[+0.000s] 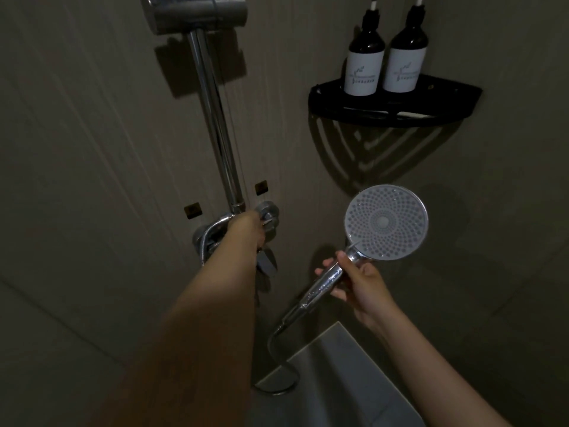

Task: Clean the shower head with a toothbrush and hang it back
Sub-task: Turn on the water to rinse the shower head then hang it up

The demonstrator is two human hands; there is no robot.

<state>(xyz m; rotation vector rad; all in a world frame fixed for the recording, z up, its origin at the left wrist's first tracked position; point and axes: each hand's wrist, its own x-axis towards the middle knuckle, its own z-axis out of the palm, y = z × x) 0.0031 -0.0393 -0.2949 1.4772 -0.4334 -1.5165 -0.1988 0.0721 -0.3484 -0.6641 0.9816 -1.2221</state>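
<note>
The shower head is held in the right hand at the centre right of the frame. Its round spray face, dotted with rings of nozzles, is turned toward the camera and raised above the hand. The chrome handle is gripped by the curled fingers, with the thumb laid near the neck just below the face. From the bottom of the handle a metal hose is seen dropping, looping at the lower centre of the frame near a pale ledge.

The left hand is extended to the mixer valve at the centre of the frame, at the foot of the chrome riser rail. The fingers are hidden behind the wrist and forearm, so it cannot be told whether the hand is clenched on the fitting or merely touching it. A chrome lever is visible just below the hand.

At the top of the rail, in the upper centre of the frame, the slider bracket is seen with nothing hung in it. In the upper right, a black corner shelf is fixed to the wall, and two dark pump bottles with white labels are stood on it side by side, touching or nearly so. The scene is dimly lit.
</note>
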